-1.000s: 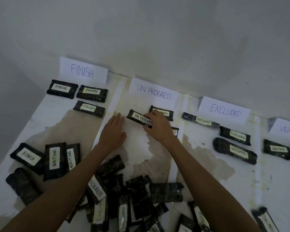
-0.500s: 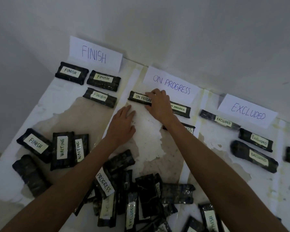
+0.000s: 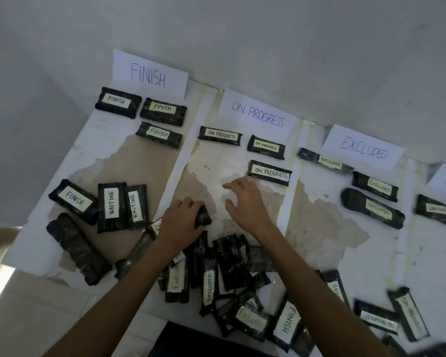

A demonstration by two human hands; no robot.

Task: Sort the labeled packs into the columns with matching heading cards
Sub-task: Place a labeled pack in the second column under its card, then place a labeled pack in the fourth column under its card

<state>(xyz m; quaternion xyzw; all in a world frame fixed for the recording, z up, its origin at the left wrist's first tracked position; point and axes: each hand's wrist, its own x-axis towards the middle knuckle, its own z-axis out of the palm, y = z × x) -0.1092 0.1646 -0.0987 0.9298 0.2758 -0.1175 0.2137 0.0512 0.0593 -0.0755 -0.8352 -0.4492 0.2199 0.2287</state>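
The left hand clutches a dark pack at the far edge of the unsorted heap. The right hand hovers spread and empty, near the ON PROGRESS packs. WAITING packs lie left.

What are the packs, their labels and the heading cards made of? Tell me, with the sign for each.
Packs: probably glossy black plastic wrap; crinkles glint.
Labels: likely matte paper or tape, pale, handwritten.
Heading cards: white paper, it seems; flat, thin, inked by pen.
Contents are hidden.

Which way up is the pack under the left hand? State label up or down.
Cannot tell: the left hand covers most of the pack; no label shows.
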